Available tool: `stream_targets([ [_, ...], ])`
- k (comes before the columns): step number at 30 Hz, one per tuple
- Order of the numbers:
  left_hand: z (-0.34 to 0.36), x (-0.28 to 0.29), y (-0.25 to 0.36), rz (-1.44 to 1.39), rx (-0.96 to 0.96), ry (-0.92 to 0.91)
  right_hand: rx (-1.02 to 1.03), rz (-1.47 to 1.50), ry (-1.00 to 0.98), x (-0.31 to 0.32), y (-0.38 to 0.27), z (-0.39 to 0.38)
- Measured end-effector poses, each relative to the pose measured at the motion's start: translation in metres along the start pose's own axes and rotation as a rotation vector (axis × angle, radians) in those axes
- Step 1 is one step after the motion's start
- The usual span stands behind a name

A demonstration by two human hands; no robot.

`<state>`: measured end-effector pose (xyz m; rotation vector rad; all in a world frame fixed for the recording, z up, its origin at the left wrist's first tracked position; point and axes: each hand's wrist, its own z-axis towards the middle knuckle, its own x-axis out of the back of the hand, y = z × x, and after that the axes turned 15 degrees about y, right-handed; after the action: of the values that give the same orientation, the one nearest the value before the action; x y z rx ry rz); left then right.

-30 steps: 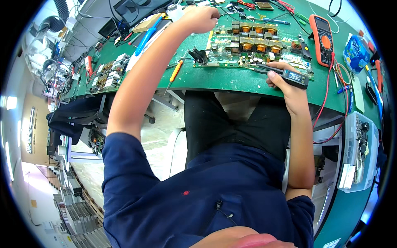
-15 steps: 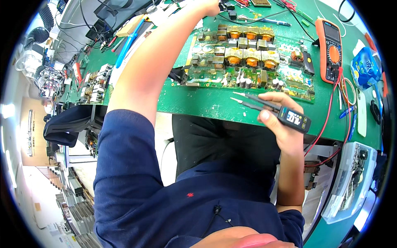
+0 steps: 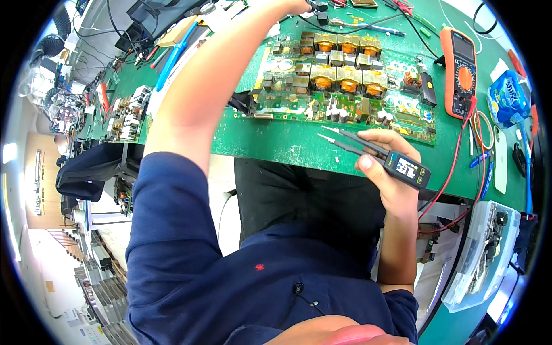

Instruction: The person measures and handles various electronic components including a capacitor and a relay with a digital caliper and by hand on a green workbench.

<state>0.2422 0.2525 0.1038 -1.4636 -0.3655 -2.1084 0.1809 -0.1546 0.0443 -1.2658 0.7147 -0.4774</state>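
My right hand [image 3: 391, 169] is closed around a pair of black digital test tweezers [image 3: 405, 168] with a small lit screen. Its two thin tips stand apart and point left, just short of the near edge of a large green circuit board [image 3: 345, 109]. Rows of orange-wound transformers [image 3: 348, 80], capacitors and other parts cover that board. My left arm stretches far forward across the bench. At the top edge, my left hand [image 3: 296, 6] is mostly cut off beside small black parts [image 3: 322, 17], and its fingers are hidden.
An orange multimeter [image 3: 460, 72] with red and black leads lies right of the board. Nearby are a blue packet [image 3: 509, 98], a pale green phone-like slab [image 3: 501, 161] and a clear plastic box [image 3: 483, 256] of parts. Another populated board [image 3: 129, 118] lies left, below a blue-handled tool [image 3: 175, 57].
My left hand has shifted slightly up, further out of the picture. The right hand keeps its hold on the tweezers, almost still. The whole view has shifted slightly.
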Motion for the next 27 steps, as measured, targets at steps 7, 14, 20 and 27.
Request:
stream_targets([
  [7, -0.093, 0.123, 0.009, -0.389, 0.187, -0.202, 0.028, 0.112, 0.023, -0.003, 0.006, -0.002],
  [14, -0.245, 0.135, 0.047, -0.613, -0.119, 0.128, 0.191, 0.099, 0.255, -0.012, 0.011, -0.006],
  [20, -0.323, 0.086, 0.091, -0.933, 0.038, 0.401, 0.212, 0.024, 0.221, -0.018, 0.01, -0.005],
  [27, -0.343, 0.065, 0.096, -0.55, 0.085, 0.613, 0.229, -0.109, 0.096, -0.019, 0.01, -0.005],
])
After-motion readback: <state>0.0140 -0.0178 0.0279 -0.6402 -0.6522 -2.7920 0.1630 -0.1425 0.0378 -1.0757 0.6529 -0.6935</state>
